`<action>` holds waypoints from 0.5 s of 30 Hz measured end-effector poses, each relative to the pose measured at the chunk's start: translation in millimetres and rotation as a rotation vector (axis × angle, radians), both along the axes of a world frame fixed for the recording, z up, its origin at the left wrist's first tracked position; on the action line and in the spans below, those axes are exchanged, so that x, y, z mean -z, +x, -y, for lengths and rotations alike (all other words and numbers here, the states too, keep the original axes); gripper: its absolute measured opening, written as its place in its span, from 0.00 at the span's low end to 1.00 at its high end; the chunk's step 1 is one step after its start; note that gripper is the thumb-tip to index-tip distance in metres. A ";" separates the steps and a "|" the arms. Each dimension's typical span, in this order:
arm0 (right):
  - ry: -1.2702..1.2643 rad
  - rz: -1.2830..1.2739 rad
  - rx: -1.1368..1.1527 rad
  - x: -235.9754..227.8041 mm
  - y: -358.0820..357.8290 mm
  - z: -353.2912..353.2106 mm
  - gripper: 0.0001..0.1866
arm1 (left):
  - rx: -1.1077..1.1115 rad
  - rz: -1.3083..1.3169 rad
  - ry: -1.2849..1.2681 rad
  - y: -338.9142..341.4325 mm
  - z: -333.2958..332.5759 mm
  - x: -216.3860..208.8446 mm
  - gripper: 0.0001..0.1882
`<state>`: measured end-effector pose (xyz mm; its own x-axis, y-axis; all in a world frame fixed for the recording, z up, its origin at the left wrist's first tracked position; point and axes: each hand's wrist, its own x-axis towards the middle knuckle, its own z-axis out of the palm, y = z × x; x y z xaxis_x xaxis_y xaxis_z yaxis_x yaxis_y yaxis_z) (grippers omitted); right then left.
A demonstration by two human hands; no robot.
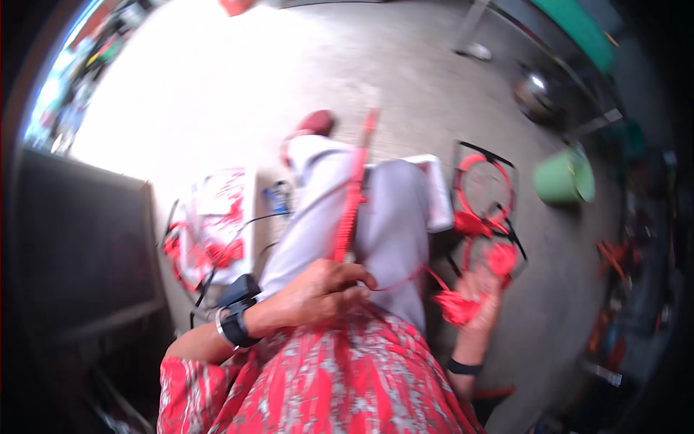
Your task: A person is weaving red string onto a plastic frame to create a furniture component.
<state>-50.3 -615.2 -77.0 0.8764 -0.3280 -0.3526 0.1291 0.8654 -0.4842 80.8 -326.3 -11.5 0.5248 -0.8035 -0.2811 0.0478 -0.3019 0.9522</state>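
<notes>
Across my lap lies a long, narrow red braided band (348,228), stretched away from me between my thighs. My left hand (322,293) is closed at its near end, fingers bent in a pinch. From there a thin red cord (405,281) runs rightward to my right hand (481,293), held out beside my right thigh. Bunched red cord (457,309) lies in that hand, its fingers curled and somewhat blurred. Another red bunch (502,259) shows at the fingertips. How the fingers grip the cord is partly hidden.
On the left, a white board (242,253) carries red cord pieces. A black frame with a red ring (483,189) stands on the right. Farther right are a light green bucket (564,177) and a metal pot (535,94). A dark panel (79,239) borders the left side.
</notes>
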 end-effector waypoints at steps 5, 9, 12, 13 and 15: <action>-0.185 0.022 0.010 6.3 1.4 20.1 0.17 | -0.234 -0.057 0.033 -10.3 -51.4 -0.2 0.09; -0.210 0.036 -0.034 6.9 14.0 17.9 0.14 | -0.263 -0.146 0.116 -17.5 -83.6 2.8 0.11; -0.299 -0.012 -0.043 10.0 25.7 15.5 0.11 | -0.307 -0.104 0.109 -16.4 -98.8 3.3 0.12; -0.306 -0.049 -0.027 10.0 28.0 17.7 0.09 | -0.341 -0.151 0.109 -14.8 -101.8 0.5 0.12; -0.300 -0.061 -0.022 11.5 28.6 19.3 0.08 | -0.393 -0.248 0.053 -12.4 -108.6 -0.9 0.12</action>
